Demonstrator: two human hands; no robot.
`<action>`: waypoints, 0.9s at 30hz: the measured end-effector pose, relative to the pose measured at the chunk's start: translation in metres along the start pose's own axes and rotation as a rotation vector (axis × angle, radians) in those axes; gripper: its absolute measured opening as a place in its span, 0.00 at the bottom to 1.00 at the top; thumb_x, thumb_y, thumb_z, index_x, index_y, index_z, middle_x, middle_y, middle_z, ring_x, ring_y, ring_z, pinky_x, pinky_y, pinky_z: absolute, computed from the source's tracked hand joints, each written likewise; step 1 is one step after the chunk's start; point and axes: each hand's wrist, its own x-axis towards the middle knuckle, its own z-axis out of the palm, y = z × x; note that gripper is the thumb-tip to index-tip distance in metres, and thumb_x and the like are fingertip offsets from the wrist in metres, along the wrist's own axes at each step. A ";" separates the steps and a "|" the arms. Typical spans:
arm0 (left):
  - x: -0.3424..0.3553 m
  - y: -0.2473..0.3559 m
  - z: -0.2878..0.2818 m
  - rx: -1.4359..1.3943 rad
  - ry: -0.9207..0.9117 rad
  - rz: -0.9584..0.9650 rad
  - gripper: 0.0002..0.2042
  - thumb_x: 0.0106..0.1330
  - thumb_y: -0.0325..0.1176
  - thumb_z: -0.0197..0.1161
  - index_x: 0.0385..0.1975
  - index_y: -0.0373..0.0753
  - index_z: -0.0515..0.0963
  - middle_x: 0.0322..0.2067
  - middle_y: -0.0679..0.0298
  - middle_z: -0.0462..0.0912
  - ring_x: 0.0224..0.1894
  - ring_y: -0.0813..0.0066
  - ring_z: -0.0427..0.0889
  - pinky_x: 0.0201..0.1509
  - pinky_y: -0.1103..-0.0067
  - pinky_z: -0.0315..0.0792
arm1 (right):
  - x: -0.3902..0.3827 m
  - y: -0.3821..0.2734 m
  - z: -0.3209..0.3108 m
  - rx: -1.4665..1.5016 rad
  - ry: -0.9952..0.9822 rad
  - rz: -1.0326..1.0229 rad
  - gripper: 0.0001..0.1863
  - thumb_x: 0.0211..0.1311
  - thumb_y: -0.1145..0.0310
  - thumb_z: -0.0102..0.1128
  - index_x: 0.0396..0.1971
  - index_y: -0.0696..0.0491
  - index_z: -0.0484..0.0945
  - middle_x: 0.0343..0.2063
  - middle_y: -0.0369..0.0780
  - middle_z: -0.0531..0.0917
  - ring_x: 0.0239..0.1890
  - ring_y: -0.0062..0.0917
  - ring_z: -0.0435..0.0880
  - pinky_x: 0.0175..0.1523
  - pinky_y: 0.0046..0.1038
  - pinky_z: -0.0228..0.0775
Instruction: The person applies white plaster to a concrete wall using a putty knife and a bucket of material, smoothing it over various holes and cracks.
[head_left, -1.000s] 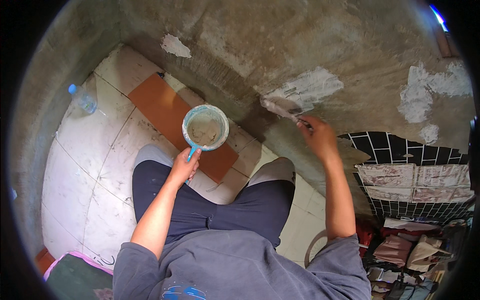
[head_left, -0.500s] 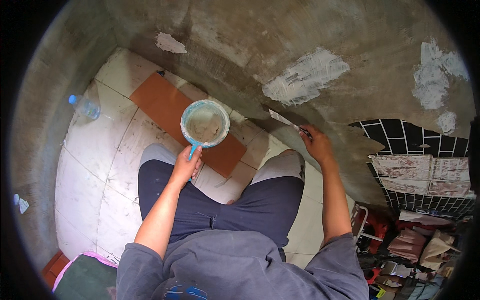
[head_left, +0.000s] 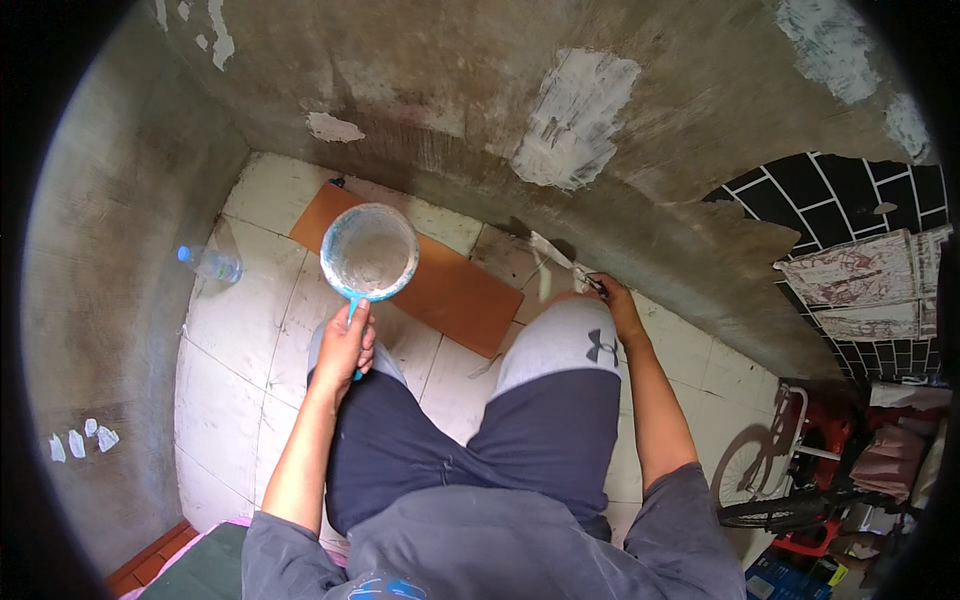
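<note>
Right hand [head_left: 617, 303] grips scraper [head_left: 558, 257] (apparently).

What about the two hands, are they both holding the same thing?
No, the left hand grips a blue-handled pot while the right hand holds a flat-bladed tool.

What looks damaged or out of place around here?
The black brick-patterned covering on the right looks damaged: its edge is ragged where it meets bare wall. A rough white patch ahead also stands out against the brown.
</note>
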 end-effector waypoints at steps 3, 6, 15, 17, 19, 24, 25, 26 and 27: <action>0.001 0.023 -0.008 0.052 -0.019 0.000 0.17 0.77 0.50 0.56 0.36 0.40 0.71 0.15 0.73 0.66 0.10 0.87 0.59 0.12 0.84 0.55 | 0.009 0.006 0.014 -0.268 0.083 -0.186 0.17 0.71 0.60 0.63 0.52 0.55 0.79 0.44 0.46 0.85 0.42 0.36 0.86 0.48 0.32 0.78; 0.004 0.038 -0.017 0.171 0.014 -0.006 0.17 0.77 0.50 0.56 0.35 0.42 0.71 0.15 0.74 0.66 0.10 0.87 0.58 0.12 0.85 0.55 | 0.030 -0.001 0.031 -0.410 0.183 -0.304 0.17 0.70 0.58 0.62 0.50 0.54 0.80 0.46 0.48 0.84 0.44 0.42 0.86 0.44 0.34 0.79; 0.050 0.010 -0.038 0.300 -0.026 0.025 0.20 0.76 0.53 0.55 0.35 0.40 0.70 0.14 0.73 0.64 0.08 0.86 0.57 0.11 0.84 0.54 | 0.090 0.017 0.035 -0.668 0.389 -0.303 0.16 0.71 0.56 0.63 0.45 0.55 0.82 0.30 0.47 0.86 0.31 0.37 0.86 0.37 0.34 0.77; 0.051 -0.005 -0.029 0.272 -0.032 0.021 0.20 0.77 0.53 0.55 0.35 0.40 0.70 0.14 0.73 0.64 0.08 0.86 0.56 0.11 0.84 0.54 | 0.082 0.036 0.009 -0.689 0.487 -0.377 0.17 0.72 0.55 0.63 0.43 0.55 0.81 0.28 0.45 0.86 0.29 0.33 0.85 0.35 0.32 0.75; 0.040 -0.019 -0.028 0.247 -0.006 0.003 0.20 0.77 0.53 0.55 0.35 0.40 0.69 0.14 0.73 0.64 0.08 0.85 0.55 0.11 0.84 0.53 | 0.063 0.047 -0.007 -0.632 0.438 -0.307 0.17 0.71 0.54 0.63 0.45 0.54 0.82 0.30 0.46 0.87 0.32 0.35 0.87 0.38 0.33 0.77; -0.001 -0.062 -0.040 0.239 0.025 -0.103 0.20 0.77 0.53 0.54 0.35 0.40 0.69 0.13 0.72 0.64 0.08 0.84 0.56 0.11 0.83 0.53 | 0.046 0.053 0.011 -0.438 0.273 -0.328 0.17 0.71 0.54 0.63 0.44 0.54 0.81 0.30 0.46 0.86 0.32 0.32 0.87 0.40 0.30 0.77; -0.006 -0.071 -0.042 0.236 0.014 -0.126 0.19 0.77 0.52 0.54 0.35 0.40 0.69 0.14 0.72 0.64 0.08 0.84 0.56 0.11 0.83 0.54 | 0.052 0.039 0.019 -0.463 0.214 -0.342 0.19 0.71 0.52 0.63 0.45 0.54 0.81 0.31 0.47 0.86 0.34 0.33 0.87 0.41 0.29 0.77; -0.011 -0.076 -0.043 0.239 0.002 -0.149 0.19 0.77 0.52 0.54 0.35 0.41 0.69 0.14 0.71 0.64 0.09 0.84 0.56 0.11 0.83 0.54 | 0.060 0.023 0.027 -0.473 0.198 -0.302 0.19 0.71 0.52 0.63 0.45 0.54 0.82 0.32 0.47 0.87 0.34 0.34 0.87 0.41 0.29 0.77; -0.012 -0.081 -0.041 0.244 -0.014 -0.167 0.19 0.77 0.52 0.54 0.35 0.41 0.69 0.14 0.71 0.64 0.09 0.84 0.57 0.11 0.83 0.54 | 0.070 0.010 0.031 -0.489 0.184 -0.257 0.20 0.70 0.51 0.63 0.45 0.54 0.82 0.33 0.48 0.87 0.35 0.34 0.88 0.42 0.29 0.77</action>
